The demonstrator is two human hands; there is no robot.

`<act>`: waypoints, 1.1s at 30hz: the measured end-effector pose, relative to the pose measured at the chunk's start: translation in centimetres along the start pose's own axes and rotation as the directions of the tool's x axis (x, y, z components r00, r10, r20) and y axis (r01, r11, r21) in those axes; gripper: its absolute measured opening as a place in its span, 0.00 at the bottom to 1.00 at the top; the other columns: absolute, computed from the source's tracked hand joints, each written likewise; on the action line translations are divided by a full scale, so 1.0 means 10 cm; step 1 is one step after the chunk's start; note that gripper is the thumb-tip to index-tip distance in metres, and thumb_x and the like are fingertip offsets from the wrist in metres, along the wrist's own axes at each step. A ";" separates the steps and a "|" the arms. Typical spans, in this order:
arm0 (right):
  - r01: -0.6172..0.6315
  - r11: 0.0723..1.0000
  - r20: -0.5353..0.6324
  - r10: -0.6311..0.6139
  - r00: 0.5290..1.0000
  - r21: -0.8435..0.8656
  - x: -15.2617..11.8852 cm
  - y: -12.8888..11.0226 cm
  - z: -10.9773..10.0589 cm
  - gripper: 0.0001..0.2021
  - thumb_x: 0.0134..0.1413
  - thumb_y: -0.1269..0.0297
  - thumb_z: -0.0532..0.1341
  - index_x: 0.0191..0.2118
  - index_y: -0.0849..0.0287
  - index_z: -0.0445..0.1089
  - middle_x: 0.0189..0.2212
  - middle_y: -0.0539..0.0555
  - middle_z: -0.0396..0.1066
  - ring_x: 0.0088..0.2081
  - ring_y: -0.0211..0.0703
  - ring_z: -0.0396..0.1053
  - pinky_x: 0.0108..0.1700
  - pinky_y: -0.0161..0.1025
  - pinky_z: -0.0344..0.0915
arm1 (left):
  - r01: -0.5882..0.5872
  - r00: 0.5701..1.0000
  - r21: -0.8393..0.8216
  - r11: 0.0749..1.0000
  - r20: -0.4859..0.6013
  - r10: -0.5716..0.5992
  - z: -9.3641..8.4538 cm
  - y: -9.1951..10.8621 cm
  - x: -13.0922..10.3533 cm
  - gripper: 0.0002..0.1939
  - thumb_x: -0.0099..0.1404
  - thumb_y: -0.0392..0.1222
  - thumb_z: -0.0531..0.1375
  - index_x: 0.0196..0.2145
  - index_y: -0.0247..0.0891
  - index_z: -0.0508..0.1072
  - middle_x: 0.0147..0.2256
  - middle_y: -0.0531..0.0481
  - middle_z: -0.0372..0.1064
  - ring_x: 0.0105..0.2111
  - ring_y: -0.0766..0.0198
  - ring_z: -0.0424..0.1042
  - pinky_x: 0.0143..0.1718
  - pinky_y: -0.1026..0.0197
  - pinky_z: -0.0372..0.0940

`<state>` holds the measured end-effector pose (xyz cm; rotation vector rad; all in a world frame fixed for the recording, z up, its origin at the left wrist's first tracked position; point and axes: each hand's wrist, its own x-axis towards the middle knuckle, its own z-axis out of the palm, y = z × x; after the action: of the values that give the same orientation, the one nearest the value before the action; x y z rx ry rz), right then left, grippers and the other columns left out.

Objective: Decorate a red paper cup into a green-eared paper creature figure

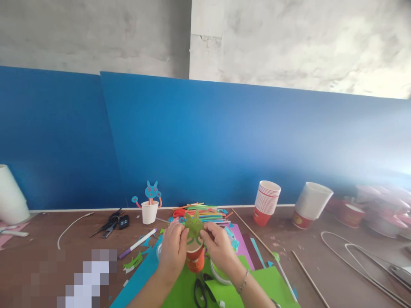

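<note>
"Okay, I'm remote on this one with just the head feed, so what have the hands got?"

"Right hand (220, 241) looks pinched, thumb and finger on the right edge of a leafy green cutout (194, 223). Left hand (173, 244) has its fingers curled in by the other edge, near the rim of the red paper cup (195, 260). I honestly can't tell if they're gripping anything, the hand itself blocks my view."

"And where's the cutout?"

"Between both hands, up at the cup's rim, with the cup below it over a green sheet (183, 286). I've got black scissors (201, 295) just on the near side of the cup, and a white ring-shaped thing (221, 279) partly under the right wrist."

"Anything behind?"

"Yeah, I see a bunch of colourful sticks (212, 212), plus a white cup (149, 212) with a blue horned head off to the left."
</note>
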<state>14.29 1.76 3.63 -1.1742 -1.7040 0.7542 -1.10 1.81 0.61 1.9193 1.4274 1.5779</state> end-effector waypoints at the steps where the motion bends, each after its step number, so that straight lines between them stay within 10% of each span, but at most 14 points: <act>1: -0.002 1.000 -0.003 0.003 1.000 0.005 -0.01 0.00 0.01 0.10 0.54 0.67 0.54 0.23 0.56 0.57 0.21 0.48 0.60 0.25 0.38 0.56 0.27 0.34 0.52 | -0.009 1.000 0.007 1.000 -0.005 0.009 0.00 0.01 0.00 0.15 0.66 0.48 0.49 0.24 0.43 0.63 0.26 0.49 0.64 0.31 0.55 0.65 0.38 0.53 0.61; 9: -0.074 0.994 -0.002 0.074 0.997 0.080 -0.01 -0.03 0.03 0.09 0.54 0.65 0.54 0.24 0.58 0.62 0.21 0.47 0.61 0.24 0.38 0.57 0.28 0.34 0.54 | -0.002 1.000 -0.021 1.000 -0.016 0.001 -0.01 0.06 0.02 0.17 0.68 0.49 0.48 0.22 0.43 0.58 0.23 0.54 0.57 0.26 0.60 0.60 0.34 0.59 0.60; 15: -0.072 0.996 -0.036 0.075 0.997 0.057 0.03 -0.07 -0.05 0.12 0.55 0.64 0.56 0.42 0.57 0.73 0.34 0.53 0.72 0.31 0.43 0.66 0.31 0.37 0.60 | 0.062 0.998 -0.091 0.994 -0.017 -0.063 -0.04 0.05 0.07 0.18 0.68 0.53 0.50 0.25 0.41 0.67 0.24 0.53 0.60 0.27 0.62 0.62 0.29 0.63 0.59; 33: 0.038 0.996 0.017 -0.037 0.999 -0.079 -0.01 -0.08 -0.03 0.10 0.59 0.65 0.53 0.26 0.57 0.63 0.22 0.48 0.63 0.26 0.39 0.59 0.29 0.34 0.53 | 0.096 0.995 -0.075 0.993 -0.009 -0.097 -0.06 0.05 0.06 0.17 0.68 0.50 0.48 0.24 0.42 0.59 0.23 0.55 0.58 0.26 0.62 0.63 0.30 0.62 0.59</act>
<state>14.33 1.35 4.36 -1.1895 -1.7783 0.6802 -1.46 1.84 1.51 1.7746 1.4232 1.5787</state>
